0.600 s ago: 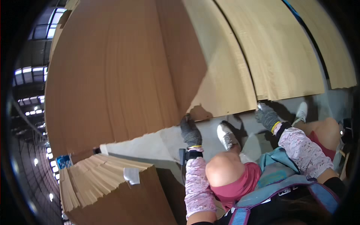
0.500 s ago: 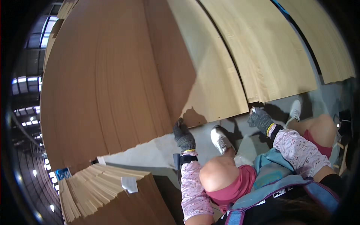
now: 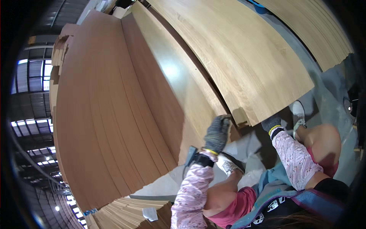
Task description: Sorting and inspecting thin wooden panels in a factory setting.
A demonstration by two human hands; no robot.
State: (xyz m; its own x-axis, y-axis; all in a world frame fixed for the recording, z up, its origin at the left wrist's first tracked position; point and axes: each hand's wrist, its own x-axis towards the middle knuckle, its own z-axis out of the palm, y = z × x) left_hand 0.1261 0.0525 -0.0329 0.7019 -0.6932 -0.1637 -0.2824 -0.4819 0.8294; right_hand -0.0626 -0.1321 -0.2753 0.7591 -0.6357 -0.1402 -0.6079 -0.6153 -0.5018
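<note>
Both my hands wear dark grey knit gloves with yellow cuffs. My left hand (image 3: 217, 133) is closed at the near right corner of a long light wood panel (image 3: 179, 76), its fingertips curled at the edge. To the right lies another light wood-grain panel (image 3: 255, 65), with a dark gap between the two. My right hand (image 3: 271, 123) grips this panel's near end from below; the panel hides its fingers. A brown shadow-like tone covers the left part of the nearer stack.
Several brown panels (image 3: 103, 107) stretch away at the left. Stacked boards (image 3: 129, 213) with a white paper (image 3: 150, 214) lie at the lower left. More light panels (image 3: 305, 30) stand at the far right. My white shoes (image 3: 228, 166) are on the grey floor below.
My left hand has moved right, to the corner beside the gap. My right hand has gone under the right panel's near end, which now sits nearer to me. The view has shifted.
</note>
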